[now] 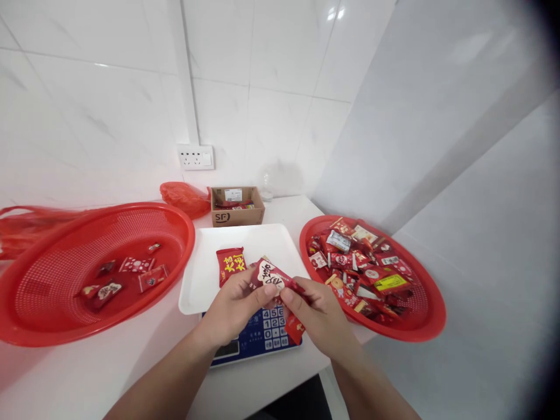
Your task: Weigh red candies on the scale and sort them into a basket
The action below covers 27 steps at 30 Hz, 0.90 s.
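Between my two hands is a dark red snack packet point(272, 274) with a white printed patch, pinched by thumbs and fingers from both sides. My left hand point(238, 303) is closed on its left end, my right hand point(317, 312) on its right end. Below the right fingers hangs another red packet point(294, 328), which seems held in the same hand. Under the hands stands a digital scale point(258, 335) with a blue keypad and a white tray point(201, 274). On that tray lies a red packet with yellow characters point(230, 263), just beyond my left hand.
At left stands a red plastic basket point(186, 233) holding several packets. Another red basket point(431, 315), heaped with snacks, is at right. Behind the scale are a small cardboard box point(238, 217) and a red plastic bag point(186, 199). A socket point(195, 157) is on the tiled wall.
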{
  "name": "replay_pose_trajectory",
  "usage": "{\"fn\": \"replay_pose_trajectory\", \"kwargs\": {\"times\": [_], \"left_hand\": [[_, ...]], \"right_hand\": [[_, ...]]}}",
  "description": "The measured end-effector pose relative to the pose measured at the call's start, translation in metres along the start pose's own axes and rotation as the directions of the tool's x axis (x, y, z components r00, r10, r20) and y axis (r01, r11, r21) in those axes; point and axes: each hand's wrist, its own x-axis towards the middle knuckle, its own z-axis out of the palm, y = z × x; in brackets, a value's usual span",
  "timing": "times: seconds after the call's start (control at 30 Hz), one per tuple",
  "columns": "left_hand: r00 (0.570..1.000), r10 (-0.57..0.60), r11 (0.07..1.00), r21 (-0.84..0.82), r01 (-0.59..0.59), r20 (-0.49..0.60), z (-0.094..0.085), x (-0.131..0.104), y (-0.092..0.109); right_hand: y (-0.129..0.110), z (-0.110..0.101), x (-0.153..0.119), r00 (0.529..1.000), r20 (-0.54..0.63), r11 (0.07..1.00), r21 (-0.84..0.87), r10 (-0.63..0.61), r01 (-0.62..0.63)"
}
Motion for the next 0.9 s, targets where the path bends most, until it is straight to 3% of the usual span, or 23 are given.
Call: {"fn": "replay_pose_trajectory", "kwargs": {"times": [0.1,0.17,0.23,0.3,0.37,0.5,0.6,0.7,0.77,0.9], "left_hand": [[0.999,0.005,0.993,0.114,0.000,-0.040,-0.004,0.003,0.003],[0.997,0.010,0.960,0.281,0.013,-0.079,-0.007,0.005,0.005],[0.992,0.009,0.858,0.511,0.056,-0.123,-0.012,0.007,0.007],[0.985,0.007,0.686,0.718,0.119,-0.170,-0.017,0.010,0.005],[0.978,0.008,0.548,0.819,0.171,-0.210,-0.021,0.013,0.002],[0.957,0.058,0.476,0.850,0.225,-0.286,-0.026,0.016,-0.005],[0.945,0.152,0.532,0.830,0.169,-0.290,-0.023,0.014,-0.007],[0.981,0.153,0.682,0.731,-0.019,-0.117,-0.013,0.009,-0.006],[0.992,0.129,0.733,0.675,-0.086,-0.014,-0.006,0.006,-0.006],[0.984,0.173,0.783,0.611,-0.116,-0.035,0.001,0.002,-0.005]], "right_hand": [[0.013,0.002,0.002,0.996,-0.020,0.994,0.065,0.088,-0.086],[0.023,0.002,0.004,0.985,-0.038,0.976,0.145,0.171,-0.163],[0.031,0.000,0.005,0.969,-0.076,0.944,0.255,0.234,-0.208],[0.036,-0.003,0.006,0.950,-0.145,0.908,0.363,0.276,-0.208],[0.036,-0.006,0.007,0.935,-0.201,0.876,0.449,0.291,-0.176],[0.032,-0.008,0.004,0.950,-0.186,0.839,0.531,0.249,-0.116],[0.029,-0.006,0.001,0.967,-0.151,0.867,0.486,0.207,-0.109],[0.026,-0.003,0.000,0.978,-0.117,0.908,0.405,0.172,-0.111],[0.025,0.000,-0.001,0.984,-0.102,0.917,0.386,0.147,-0.097],[0.022,0.001,-0.001,0.980,-0.132,0.937,0.337,0.148,-0.096]]}}
